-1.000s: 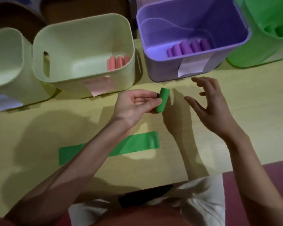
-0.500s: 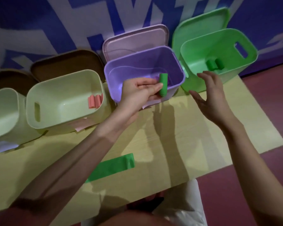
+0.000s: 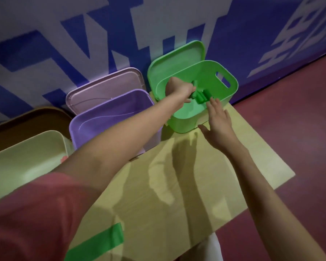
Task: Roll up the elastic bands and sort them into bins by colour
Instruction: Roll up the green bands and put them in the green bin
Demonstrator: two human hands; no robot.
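Note:
My left hand [image 3: 179,89] reaches inside the green bin [image 3: 228,76] at the far right of the table, fingers closed around a rolled green band [image 3: 193,84]. Two other green rolls [image 3: 203,96] lie on the bin's floor just right of that hand. My right hand [image 3: 217,125] hovers open, fingers spread, against the bin's front wall, holding nothing. A flat, unrolled green band [image 3: 100,242] lies on the yellow table [image 3: 196,176] near its front edge, partly hidden under my left sleeve.
A purple bin [image 3: 94,123] stands left of the green one, its lilac lid [image 3: 105,89] leaning behind. A pale yellow bin [image 3: 26,146] with a pink roll [image 3: 64,158] sits further left. The green lid [image 3: 177,55] leans on the blue-and-white wall. Red floor lies right of the table.
My left hand carried the green roll from in front of the purple bin rightward into the green bin. My right hand followed toward the green bin's front. The view swung right and up.

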